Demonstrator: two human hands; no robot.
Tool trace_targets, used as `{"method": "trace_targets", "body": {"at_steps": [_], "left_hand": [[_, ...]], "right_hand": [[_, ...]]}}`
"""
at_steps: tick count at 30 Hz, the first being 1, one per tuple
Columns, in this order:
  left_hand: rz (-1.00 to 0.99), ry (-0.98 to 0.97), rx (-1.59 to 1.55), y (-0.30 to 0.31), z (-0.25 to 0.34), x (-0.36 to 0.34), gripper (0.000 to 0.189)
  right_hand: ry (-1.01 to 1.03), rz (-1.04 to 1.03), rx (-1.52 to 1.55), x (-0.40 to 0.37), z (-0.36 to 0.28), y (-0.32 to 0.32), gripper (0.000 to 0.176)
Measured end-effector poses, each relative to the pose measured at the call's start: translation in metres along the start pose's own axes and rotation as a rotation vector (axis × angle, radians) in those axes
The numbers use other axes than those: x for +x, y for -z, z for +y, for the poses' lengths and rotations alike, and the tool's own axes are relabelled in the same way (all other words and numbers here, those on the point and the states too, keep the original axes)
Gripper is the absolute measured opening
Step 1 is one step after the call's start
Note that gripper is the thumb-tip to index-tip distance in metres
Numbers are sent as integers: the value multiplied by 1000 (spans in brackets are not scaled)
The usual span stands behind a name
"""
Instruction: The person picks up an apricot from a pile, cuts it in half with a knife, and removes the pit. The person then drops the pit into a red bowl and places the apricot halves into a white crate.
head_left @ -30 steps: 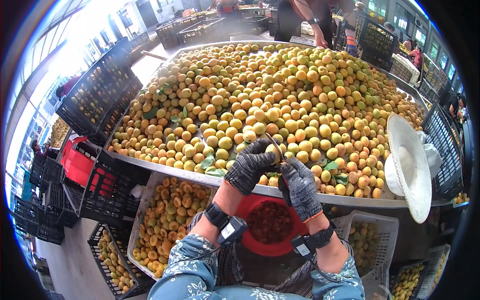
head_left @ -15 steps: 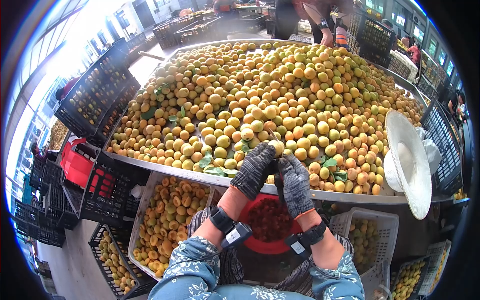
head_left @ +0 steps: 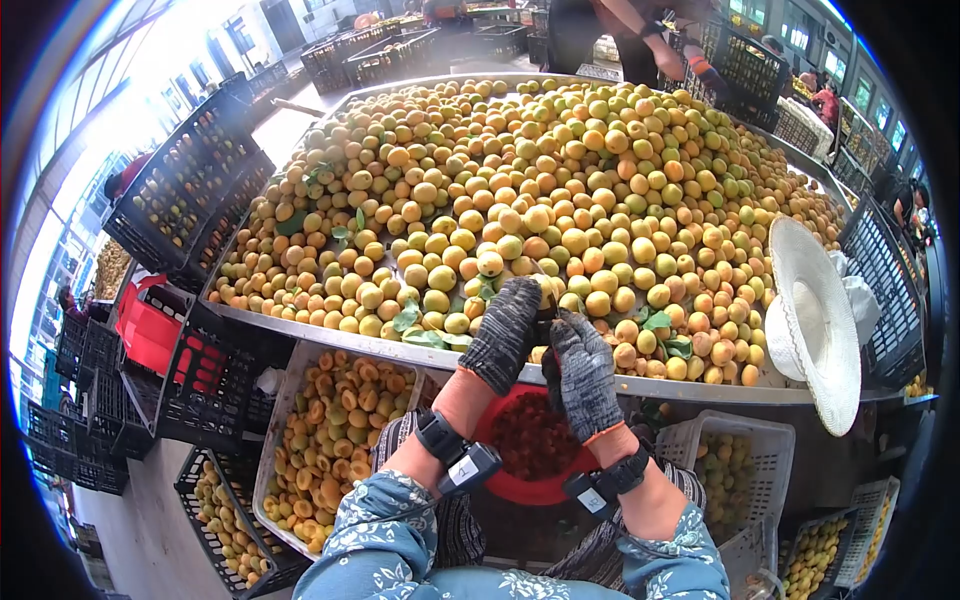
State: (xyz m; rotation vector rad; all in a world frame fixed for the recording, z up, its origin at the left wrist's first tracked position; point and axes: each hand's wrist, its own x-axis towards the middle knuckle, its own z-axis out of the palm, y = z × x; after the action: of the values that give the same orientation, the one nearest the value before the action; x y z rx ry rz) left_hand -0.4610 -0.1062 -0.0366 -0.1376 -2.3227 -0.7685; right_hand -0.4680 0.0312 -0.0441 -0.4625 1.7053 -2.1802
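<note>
The grip of the left hand (head_left: 508, 335) is pinching a yellowish fruit (head_left: 547, 290), largely hidden by the gloved fingers, above the far rim of the red basin (head_left: 530, 493). The right hand (head_left: 584, 372) is curling close beside it, also above the basin; its fingertips are hiding whatever they may be holding, so its grip cannot be told. Both hands are wearing grey knitted gloves, and 2 dark devices are sitting on the wrists. Reddish-brown pieces (head_left: 530, 435) are lying in the basin, too small to make out singly. Beyond the basin, the metal-edged desk (head_left: 330, 338) is bearing a broad heap of yellow, orange and greenish fruits (head_left: 560, 190), with green leaves (head_left: 658, 321) lying among them. To the left of the basin, a pale crate (head_left: 268, 455) is holding fruits, many of them split open. To the right of the basin, another pale crate (head_left: 768, 468) is holding greenish-yellow fruits. Farther right and higher than the basin, a straw hat (head_left: 830, 330) is resting on edge at the desk's side. Across the desk from the basin, another person's arms (head_left: 655, 45) are reaching near the heap.
</note>
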Motion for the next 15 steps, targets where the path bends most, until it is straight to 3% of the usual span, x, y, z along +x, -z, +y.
{"method": "trace_targets", "body": {"at_steps": [3, 4, 6, 7, 9, 10, 12, 13, 15], "left_hand": [[-17, 5, -17, -8, -7, -5, 13], [-31, 61, -240, -5, -3, -3, 13], [-60, 175, -682, 4, 6, 1, 13], [-58, 176, -682, 9, 15, 5, 13], [2, 736, -1252, 17, 31, 12, 13], [4, 737, -1255, 16, 31, 11, 13], [4, 544, -916, 12, 27, 6, 16], [4, 543, -915, 2, 19, 3, 16], [136, 258, -678, -21, 2, -4, 21]], "right_hand": [[112, 10, -16, 0, 1, 4, 35], [113, 12, -16, -2, -9, 4, 35], [-314, 84, 253, -2, -27, 3, 33], [-314, 83, 251, -3, -26, 3, 33], [-20, 23, -61, -5, -18, 5, 30], [-22, 23, -65, -7, -15, 5, 30], [265, 29, -271, -8, -9, 4, 33], [265, 29, -270, -5, -2, 4, 33], [136, 54, 36, 1, 6, 0, 34]]}}
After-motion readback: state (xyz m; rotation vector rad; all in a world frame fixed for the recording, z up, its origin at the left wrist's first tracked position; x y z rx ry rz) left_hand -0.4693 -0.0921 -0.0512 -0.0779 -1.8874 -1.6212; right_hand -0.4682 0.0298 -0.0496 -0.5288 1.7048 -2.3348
